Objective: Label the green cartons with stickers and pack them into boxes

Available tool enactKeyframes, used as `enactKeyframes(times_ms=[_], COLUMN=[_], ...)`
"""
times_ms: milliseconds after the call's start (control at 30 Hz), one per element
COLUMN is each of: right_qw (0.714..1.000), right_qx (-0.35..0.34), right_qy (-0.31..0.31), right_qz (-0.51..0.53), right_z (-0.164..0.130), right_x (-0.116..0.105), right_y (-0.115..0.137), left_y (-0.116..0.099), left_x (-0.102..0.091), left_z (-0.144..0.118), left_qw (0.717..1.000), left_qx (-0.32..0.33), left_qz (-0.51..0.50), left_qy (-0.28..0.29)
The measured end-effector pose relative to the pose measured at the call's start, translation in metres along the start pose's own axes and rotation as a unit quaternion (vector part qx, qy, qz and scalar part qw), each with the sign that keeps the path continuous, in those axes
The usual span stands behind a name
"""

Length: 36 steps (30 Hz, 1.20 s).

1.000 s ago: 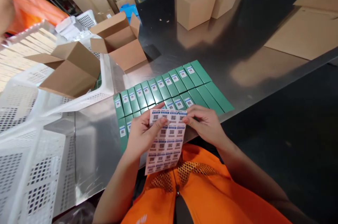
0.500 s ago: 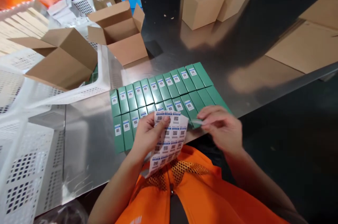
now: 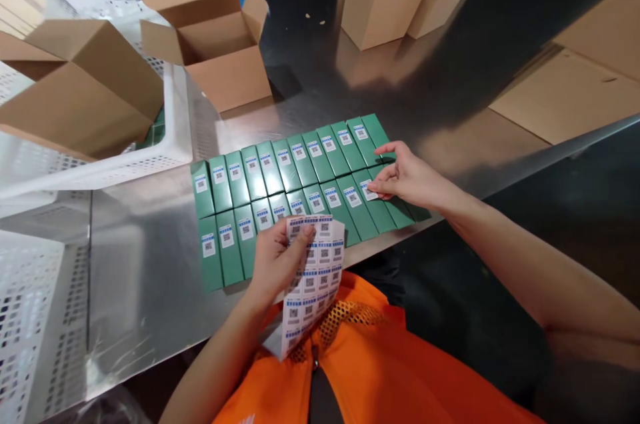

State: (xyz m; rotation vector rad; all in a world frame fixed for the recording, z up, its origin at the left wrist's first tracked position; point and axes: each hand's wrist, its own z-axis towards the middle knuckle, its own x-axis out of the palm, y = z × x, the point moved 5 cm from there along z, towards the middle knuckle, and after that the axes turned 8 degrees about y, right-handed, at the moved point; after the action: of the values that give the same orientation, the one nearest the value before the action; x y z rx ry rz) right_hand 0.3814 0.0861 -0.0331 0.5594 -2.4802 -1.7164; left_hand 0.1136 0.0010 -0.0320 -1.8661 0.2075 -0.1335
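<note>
My left hand [image 3: 280, 257] is closed on a sheet of stickers [image 3: 323, 271], its thumb on the front. The sheet carries rows of small white labels with blue headings and square codes, and it hangs down before the orange vest. On the table lie two rows of slim green boxes [image 3: 233, 251], most bearing one such label. At the right of the near row, my right hand [image 3: 405, 177] has its thumb and a bent finger at the edge of a sticker [image 3: 367, 191], which lies against a green box. Its index finger stretches out above the far row.
White perforated crates [image 3: 177, 117] line the left side, one with an open carton [image 3: 85, 91] in it. Another open carton [image 3: 220, 44] stands behind the boxes. Closed cartons [image 3: 383, 1] are at the back, and flat cardboard [image 3: 575, 91] lies at the right. The metal table's front edge [image 3: 360, 254] runs close by.
My right hand has moved up and left from the near edge, bringing the sticker onto a green box in the near row. My left hand still holds the sheet. The view has shifted slightly.
</note>
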Motion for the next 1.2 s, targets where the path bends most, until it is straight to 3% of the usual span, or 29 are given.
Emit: enactKeyframes(times_ms=[167,300,333,400,500,633,733,800,900,967,1067,1200], right_qw=[0.986,0.924,0.912,0.925,0.960,0.928,0.912,0.931,0.966,0.987,0.999,0.998], right_qx=[0.068,0.084,0.063,-0.004,-0.131,-0.314,-0.384,-0.353,-0.234,-0.135,-0.009,0.042], right_qy=[-0.023,-0.065,-0.085,-0.101,-0.035,-0.034,-0.031,-0.050,-0.108,-0.074,0.011,0.024], right_qz=[-0.148,-0.368,-0.396,-0.366,-0.244,-0.198,-0.140,-0.082,-0.030,-0.033,-0.033,-0.034], right_z=[0.002,0.002,0.000,-0.009,-0.026,-0.047,-0.055,-0.053,-0.044,-0.033,-0.019,-0.011], right_x=[-0.002,-0.011,-0.010,0.004,0.048,0.094,0.087,0.058,0.001,-0.023,-0.036,-0.037], right_y=[0.011,0.031,0.037,0.045,0.047,0.049,0.052,0.053,0.047,0.037,0.019,0.008], left_y=[-0.002,-0.001,0.000,0.003,0.006,0.004,0.005,0.005,0.004,0.003,0.001,-0.001], left_x=[0.000,0.000,0.000,0.000,-0.002,-0.003,-0.003,-0.003,-0.004,-0.003,-0.002,-0.003], left_z=[0.002,0.002,0.002,0.002,0.002,0.004,0.005,0.005,0.003,0.002,0.001,0.000], left_qw=[1.000,1.000,1.000,0.999,0.999,0.999,0.999,0.999,1.000,1.000,1.000,1.000], left_qx=[0.007,0.009,0.009,0.008,0.009,0.021,0.005,0.007,0.006,-0.002,-0.001,0.013], left_qz=[0.004,-0.013,-0.019,-0.036,-0.049,-0.040,-0.044,-0.039,-0.026,-0.017,0.006,0.019], left_qy=[-0.001,-0.004,-0.004,-0.002,-0.006,-0.014,-0.008,-0.008,-0.015,-0.016,-0.011,-0.018])
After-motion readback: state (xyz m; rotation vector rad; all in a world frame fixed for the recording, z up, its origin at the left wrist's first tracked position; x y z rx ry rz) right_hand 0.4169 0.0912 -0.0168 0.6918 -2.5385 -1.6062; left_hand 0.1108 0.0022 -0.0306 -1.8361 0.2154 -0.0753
